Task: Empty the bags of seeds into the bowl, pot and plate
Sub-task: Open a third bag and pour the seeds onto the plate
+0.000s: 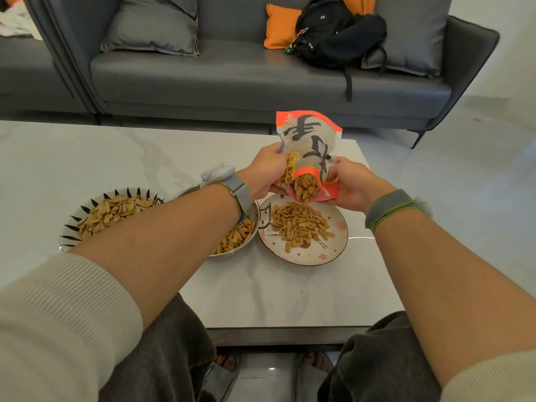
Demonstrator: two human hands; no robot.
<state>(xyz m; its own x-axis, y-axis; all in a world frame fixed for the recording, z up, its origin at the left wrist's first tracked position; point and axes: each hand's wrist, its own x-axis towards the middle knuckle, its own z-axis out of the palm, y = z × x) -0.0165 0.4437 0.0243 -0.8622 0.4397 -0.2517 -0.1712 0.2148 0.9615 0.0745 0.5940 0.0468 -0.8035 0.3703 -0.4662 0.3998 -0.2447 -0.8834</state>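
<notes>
The seed bag (309, 146) hangs upside down above the plate (336, 245), seeds (304, 188) at its open mouth, a heap already on the plate. Both hands grip it: left hand (268, 169) on one side, right hand (351, 184) on the other. The pot (252, 224) and bowl (69, 227), both holding seeds, sit left on the counter (116, 158).

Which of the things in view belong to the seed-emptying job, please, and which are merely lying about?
Job: seed bag held tipped by left hand and right hand; plate; pot; bowl.

Lying about: backpack, orange cushion, grey cushion, sofa.
</notes>
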